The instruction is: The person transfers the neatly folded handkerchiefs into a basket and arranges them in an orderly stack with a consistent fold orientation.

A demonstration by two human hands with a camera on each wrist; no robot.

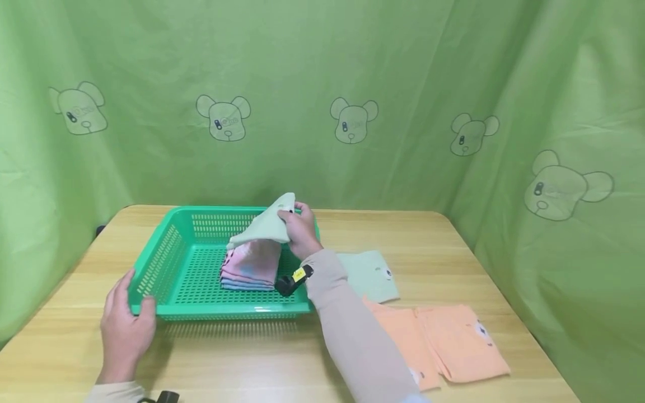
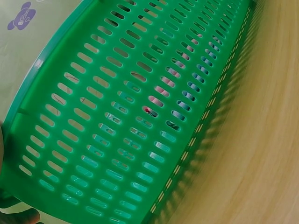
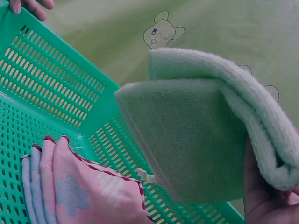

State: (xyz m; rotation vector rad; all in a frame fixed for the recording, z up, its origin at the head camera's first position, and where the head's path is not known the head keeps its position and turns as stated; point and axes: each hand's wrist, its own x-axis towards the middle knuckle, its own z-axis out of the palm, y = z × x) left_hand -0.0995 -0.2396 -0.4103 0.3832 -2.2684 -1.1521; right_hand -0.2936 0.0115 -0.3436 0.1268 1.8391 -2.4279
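Observation:
My right hand [image 1: 300, 230] grips a folded pale green towel [image 1: 267, 225] above the right half of a green plastic basket [image 1: 221, 309]. Beneath the towel, a stack of folded pink and blue towels [image 1: 250, 268] lies on the basket floor; the right wrist view shows the stack's pink top towel [image 3: 88, 186] with dark red edging. At the basket's front left corner rests my left hand [image 1: 128, 324], its thumb and fingers around the rim. The left wrist view looks mostly at the slotted basket wall [image 2: 107, 116], with only a bit of the hand at the edge.
Right of the basket, another folded pale green towel [image 1: 369, 275] lies on the wooden table [image 1: 242, 364], partly behind my right forearm. Two folded orange towels [image 1: 461, 344] lie nearer the front right. A green curtain [image 1: 292, 56] with printed bear heads hangs behind the table.

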